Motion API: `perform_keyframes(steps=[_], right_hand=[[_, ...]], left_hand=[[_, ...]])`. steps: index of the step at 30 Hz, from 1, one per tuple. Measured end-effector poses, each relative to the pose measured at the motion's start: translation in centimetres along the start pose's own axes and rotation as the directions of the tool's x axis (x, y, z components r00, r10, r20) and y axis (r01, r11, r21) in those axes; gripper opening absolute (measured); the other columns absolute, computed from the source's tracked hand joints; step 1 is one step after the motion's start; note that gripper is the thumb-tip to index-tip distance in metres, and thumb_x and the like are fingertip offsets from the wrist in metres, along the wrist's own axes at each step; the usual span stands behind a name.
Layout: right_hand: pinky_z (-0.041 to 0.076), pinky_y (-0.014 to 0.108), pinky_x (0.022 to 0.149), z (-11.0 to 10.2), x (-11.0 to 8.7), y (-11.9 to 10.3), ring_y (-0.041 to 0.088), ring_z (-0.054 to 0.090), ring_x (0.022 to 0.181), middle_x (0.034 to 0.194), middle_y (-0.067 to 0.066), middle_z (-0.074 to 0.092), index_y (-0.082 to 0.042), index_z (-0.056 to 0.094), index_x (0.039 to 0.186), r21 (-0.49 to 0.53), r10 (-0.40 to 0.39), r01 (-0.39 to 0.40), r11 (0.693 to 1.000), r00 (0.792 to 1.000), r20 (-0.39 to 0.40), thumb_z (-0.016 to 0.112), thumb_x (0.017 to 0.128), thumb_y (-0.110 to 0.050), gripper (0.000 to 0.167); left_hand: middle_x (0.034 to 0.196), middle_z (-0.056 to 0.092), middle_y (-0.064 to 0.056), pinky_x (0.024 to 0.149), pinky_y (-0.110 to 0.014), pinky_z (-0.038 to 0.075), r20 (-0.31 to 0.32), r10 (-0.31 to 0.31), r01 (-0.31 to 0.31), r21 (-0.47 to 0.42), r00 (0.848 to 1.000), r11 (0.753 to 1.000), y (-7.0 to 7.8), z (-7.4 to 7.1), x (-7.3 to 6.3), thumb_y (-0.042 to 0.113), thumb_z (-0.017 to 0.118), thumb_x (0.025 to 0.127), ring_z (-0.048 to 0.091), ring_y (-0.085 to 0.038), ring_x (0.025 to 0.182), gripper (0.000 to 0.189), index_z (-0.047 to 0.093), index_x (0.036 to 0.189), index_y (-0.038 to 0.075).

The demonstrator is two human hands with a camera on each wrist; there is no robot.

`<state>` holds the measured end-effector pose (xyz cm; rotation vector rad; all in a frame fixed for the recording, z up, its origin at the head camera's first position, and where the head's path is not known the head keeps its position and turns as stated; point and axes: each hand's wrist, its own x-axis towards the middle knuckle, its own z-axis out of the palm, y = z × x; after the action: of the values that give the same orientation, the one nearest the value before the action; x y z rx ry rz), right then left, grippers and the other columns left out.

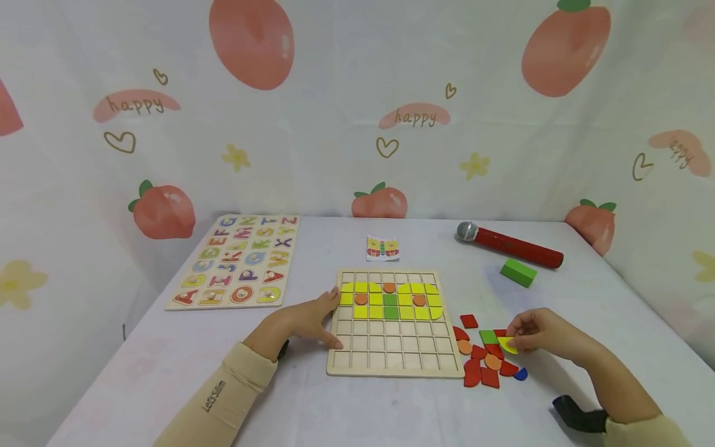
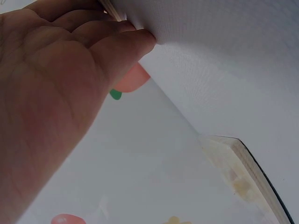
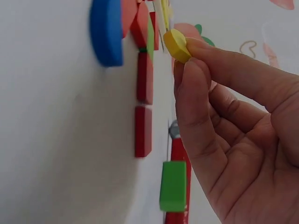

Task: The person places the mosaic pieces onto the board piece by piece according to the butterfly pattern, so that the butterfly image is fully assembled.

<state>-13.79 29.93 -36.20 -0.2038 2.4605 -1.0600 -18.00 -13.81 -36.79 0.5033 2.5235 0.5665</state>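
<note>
My right hand [image 1: 539, 332] pinches a yellow rounded piece [image 3: 177, 45] between thumb and forefinger, above the loose pieces beside the board. A wooden grid board [image 1: 391, 366] lies in the middle of the table, its upper rows holding yellow tiles, orange discs and two green squares in the centre column. At the board's left edge rests my left hand [image 1: 313, 320], thumb and fingers spread along the rim; in the left wrist view its palm fills the left side. Red tiles [image 1: 490, 377], orange discs [image 1: 493, 362], a green tile [image 1: 488, 337] and a blue half-disc [image 1: 521, 374] lie right of the board.
Behind the board lies a small card [image 1: 382, 249] with a butterfly pattern. An alphabet puzzle board [image 1: 234, 264] is at the left. A red microphone [image 1: 516, 246] and a green block [image 1: 518, 272] lie at the back right. A printed curtain [image 1: 324, 143] hangs behind the table.
</note>
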Motion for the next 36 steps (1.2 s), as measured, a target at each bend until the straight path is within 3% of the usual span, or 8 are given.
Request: perform_keyframes(steps=[10,17,23,32,36], right_hand=[[0.054,0.027,0.068,1.9,4.5,-4.2,0.016,0.057,0.070,0.078,0.003,0.063,-0.002,0.064,0.093,-0.028,-0.007,0.007,1.000,1.000,0.003,0.071,0.082,-0.021,0.023],[0.051,0.025,0.065,3.1,7.9,-6.7,0.015,0.055,0.067,0.074,0.003,0.060,0.001,0.063,0.093,0.042,-0.083,0.081,0.996,0.994,0.071,0.068,0.084,-0.015,0.019],[0.053,0.023,0.068,4.3,10.5,-8.7,0.013,0.057,0.067,0.077,0.002,0.061,0.002,0.063,0.096,0.096,-0.107,0.099,0.990,0.991,0.079,0.067,0.086,-0.015,0.021],[0.045,0.019,0.057,6.9,13.0,-12.1,0.012,0.055,0.062,0.072,0.000,0.062,0.000,0.064,0.093,0.156,-0.176,0.156,0.975,0.977,0.121,0.066,0.086,-0.014,0.016],[0.054,0.023,0.062,8.2,13.7,-13.5,0.011,0.058,0.061,0.071,0.001,0.063,0.004,0.064,0.090,0.222,-0.235,0.200,0.954,0.961,0.144,0.065,0.086,-0.008,0.013]], left_hand=[[0.159,0.004,-0.005,0.118,-0.043,0.015,-0.002,-0.004,0.004,-0.004,1.000,1.000,0.0,0.0,-0.2,0.041,0.079,0.071,0.007,-0.024,0.146,0.107,0.015,0.150,0.009],[0.158,0.005,-0.006,0.118,-0.043,0.015,-0.005,0.005,-0.005,0.000,1.000,1.000,0.0,-0.1,-0.1,0.042,0.078,0.071,0.007,-0.025,0.146,0.106,0.015,0.150,0.008],[0.158,0.005,-0.006,0.118,-0.043,0.015,-0.005,0.003,-0.003,0.008,1.000,1.000,0.1,-0.2,-0.1,0.042,0.079,0.070,0.007,-0.025,0.146,0.107,0.016,0.150,0.008],[0.158,0.005,-0.005,0.118,-0.043,0.015,-0.008,-0.005,0.005,-0.005,1.000,1.000,0.0,-0.1,0.0,0.042,0.079,0.069,0.007,-0.024,0.146,0.108,0.016,0.150,0.009],[0.158,0.005,-0.006,0.118,-0.044,0.015,-0.005,-0.004,0.004,0.002,1.000,1.000,0.1,-0.2,0.0,0.043,0.079,0.070,0.008,-0.024,0.146,0.108,0.015,0.150,0.009]])
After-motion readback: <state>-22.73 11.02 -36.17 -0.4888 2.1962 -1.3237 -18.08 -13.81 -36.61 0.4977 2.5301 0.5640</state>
